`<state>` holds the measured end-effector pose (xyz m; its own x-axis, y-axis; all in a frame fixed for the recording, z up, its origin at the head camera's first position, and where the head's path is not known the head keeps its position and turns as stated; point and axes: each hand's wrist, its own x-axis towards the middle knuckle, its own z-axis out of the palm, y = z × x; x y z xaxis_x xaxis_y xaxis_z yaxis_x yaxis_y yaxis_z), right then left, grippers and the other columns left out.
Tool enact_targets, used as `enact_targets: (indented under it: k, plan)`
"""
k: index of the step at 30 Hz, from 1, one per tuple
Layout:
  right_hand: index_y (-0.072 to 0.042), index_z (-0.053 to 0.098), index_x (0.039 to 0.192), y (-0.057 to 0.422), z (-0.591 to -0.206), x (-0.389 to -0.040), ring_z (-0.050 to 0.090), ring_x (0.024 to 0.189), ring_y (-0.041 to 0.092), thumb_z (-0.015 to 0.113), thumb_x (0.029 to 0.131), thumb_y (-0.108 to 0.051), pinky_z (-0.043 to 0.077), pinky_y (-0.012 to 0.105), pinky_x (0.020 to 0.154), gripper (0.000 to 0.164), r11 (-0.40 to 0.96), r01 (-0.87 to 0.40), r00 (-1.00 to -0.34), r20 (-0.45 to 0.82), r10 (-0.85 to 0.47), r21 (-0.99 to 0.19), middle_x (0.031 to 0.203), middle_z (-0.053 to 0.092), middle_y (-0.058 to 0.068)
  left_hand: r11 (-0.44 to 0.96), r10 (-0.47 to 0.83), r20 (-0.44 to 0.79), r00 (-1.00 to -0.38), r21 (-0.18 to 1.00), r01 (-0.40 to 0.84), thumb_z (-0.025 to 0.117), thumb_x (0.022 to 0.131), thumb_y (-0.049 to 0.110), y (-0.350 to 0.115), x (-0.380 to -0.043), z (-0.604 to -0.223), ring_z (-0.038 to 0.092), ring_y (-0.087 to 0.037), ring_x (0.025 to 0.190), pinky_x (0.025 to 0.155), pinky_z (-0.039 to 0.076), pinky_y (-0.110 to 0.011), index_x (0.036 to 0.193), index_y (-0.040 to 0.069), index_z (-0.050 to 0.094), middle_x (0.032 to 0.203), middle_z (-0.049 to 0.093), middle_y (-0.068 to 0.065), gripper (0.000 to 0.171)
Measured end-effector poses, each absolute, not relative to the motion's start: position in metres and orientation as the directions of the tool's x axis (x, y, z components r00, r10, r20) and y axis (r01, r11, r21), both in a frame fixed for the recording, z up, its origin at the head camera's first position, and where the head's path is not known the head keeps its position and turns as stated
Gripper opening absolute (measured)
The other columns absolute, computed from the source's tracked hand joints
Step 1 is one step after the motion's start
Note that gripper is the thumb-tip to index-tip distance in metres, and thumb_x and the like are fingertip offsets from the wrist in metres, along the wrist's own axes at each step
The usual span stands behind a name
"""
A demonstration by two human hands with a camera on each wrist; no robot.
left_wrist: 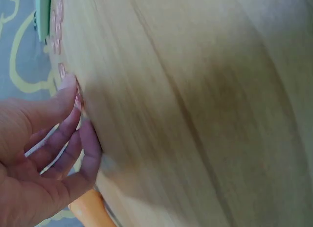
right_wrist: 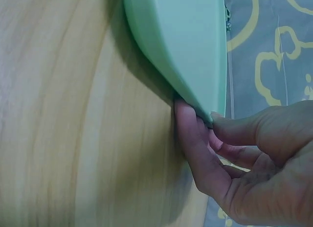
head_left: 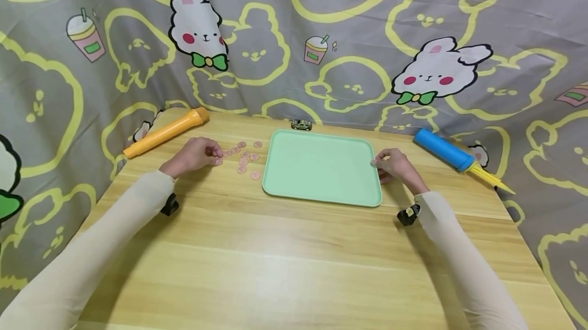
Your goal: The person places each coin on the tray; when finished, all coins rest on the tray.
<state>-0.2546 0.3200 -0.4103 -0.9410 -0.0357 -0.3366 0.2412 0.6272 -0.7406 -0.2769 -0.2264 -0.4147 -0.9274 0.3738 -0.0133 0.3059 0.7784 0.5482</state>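
Several small copper-coloured coins [head_left: 243, 162] lie scattered left of a light green tray [head_left: 321, 169]. My left hand [head_left: 199, 154] is low over the table at the left end of the coins. In the left wrist view, the thumb and fingertips of the left hand [left_wrist: 54, 134] close about a reddish coin [left_wrist: 78, 99] at the table surface. My right hand [head_left: 394, 164] pinches the tray's right edge. In the right wrist view, the thumb of the right hand [right_wrist: 244, 153] rests on the rim and its fingers go under the green tray [right_wrist: 186, 51].
An orange tube-shaped thing [head_left: 165, 132] lies at the back left. At the back right lies a blue balloon pump [head_left: 444, 150] with a yellow nozzle end. A small dark toy car [head_left: 301, 125] stands behind the tray, before a patterned grey curtain [head_left: 275, 39].
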Motion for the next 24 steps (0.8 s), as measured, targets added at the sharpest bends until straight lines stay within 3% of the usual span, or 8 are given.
enact_targets:
  k: [8, 14, 17, 24]
  plan:
    - [0.012, 0.055, 0.12, 0.321, -0.409, -0.254, 0.071, 0.069, 0.015, 0.056, 0.109, -0.012, 0.065, 0.036, 0.068, 0.026, 0.638, 0.265, -0.93, -0.365, -0.028, -0.723, 0.092, 0.07, 0.017, 0.791, 0.328, -0.006, -0.944, 0.548, 0.272, 0.082, 0.094, 0.02, -0.229, -0.276, -0.415, 0.062, -0.03, 0.092, 0.082, 0.048, -0.043, 0.105, 0.001, 0.072, 0.101, 0.071, -0.018, 0.025]
    - [0.011, 0.053, 0.122, 0.319, -0.41, -0.255, 0.07, 0.072, 0.015, 0.054, 0.11, -0.014, 0.065, 0.035, 0.069, 0.028, 0.637, 0.263, -0.925, -0.376, -0.047, -0.725, 0.094, 0.069, 0.017, 0.766, 0.4, -0.056, -0.915, 0.569, 0.3, 0.08, 0.094, 0.015, -0.238, -0.273, -0.405, 0.064, -0.035, 0.096, 0.087, 0.052, -0.05, 0.115, -0.003, 0.07, 0.107, 0.069, -0.022, 0.028]
    - [0.011, 0.052, 0.126, 0.321, -0.411, -0.254, 0.069, 0.076, 0.015, 0.053, 0.111, -0.016, 0.064, 0.035, 0.07, 0.031, 0.639, 0.259, -0.921, -0.385, -0.062, -0.724, 0.096, 0.069, 0.016, 0.763, 0.421, -0.048, -0.906, 0.559, 0.325, 0.082, 0.092, 0.013, -0.24, -0.273, -0.406, 0.061, -0.034, 0.099, 0.091, 0.049, -0.05, 0.112, -0.002, 0.072, 0.107, 0.068, -0.021, 0.027]
    - [0.009, 0.051, 0.126, 0.322, -0.411, -0.255, 0.068, 0.08, 0.016, 0.053, 0.111, -0.018, 0.064, 0.035, 0.073, 0.031, 0.621, 0.262, -0.919, -0.387, -0.072, -0.739, 0.098, 0.068, 0.015, 0.761, 0.362, -0.013, -0.932, 0.582, 0.287, 0.081, 0.093, 0.011, -0.238, -0.277, -0.412, 0.06, -0.027, 0.087, 0.081, 0.047, -0.038, 0.1, 0.001, 0.074, 0.093, 0.07, -0.014, 0.014]
